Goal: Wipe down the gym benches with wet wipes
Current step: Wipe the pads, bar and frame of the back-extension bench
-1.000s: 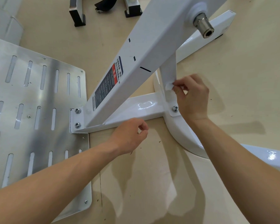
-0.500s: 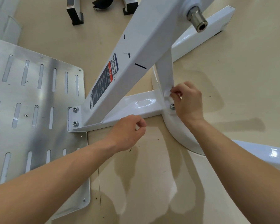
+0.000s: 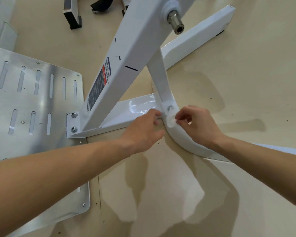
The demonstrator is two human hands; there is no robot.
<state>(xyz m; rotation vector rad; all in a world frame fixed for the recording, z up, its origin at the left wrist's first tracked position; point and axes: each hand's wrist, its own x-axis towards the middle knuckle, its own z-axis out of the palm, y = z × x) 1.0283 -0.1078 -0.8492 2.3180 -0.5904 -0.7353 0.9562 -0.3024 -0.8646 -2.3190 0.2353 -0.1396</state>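
Note:
A white steel gym machine frame (image 3: 135, 48) rises from the floor, with a flat base bar (image 3: 135, 108) and a curved base tube (image 3: 183, 139). A thin upright strut (image 3: 158, 77) bolts down where they meet. My right hand (image 3: 198, 125) pinches a small white wet wipe (image 3: 170, 121) against the curved tube just below the bolt (image 3: 170, 107). My left hand (image 3: 143, 130) reaches to the same joint, its fingertips touching the base bar beside the wipe.
A slotted metal footplate (image 3: 32, 103) lies on the floor at the left, bolted to the frame. A steel peg (image 3: 175, 23) sticks out of the frame near the top. Black-footed legs (image 3: 73, 19) of another machine stand at the top left. Beige floor surrounds the frame.
My right hand slid the wipe down the strut to the curved tube at the bolt. My left hand moved right and forward to the joint, fingers uncurling.

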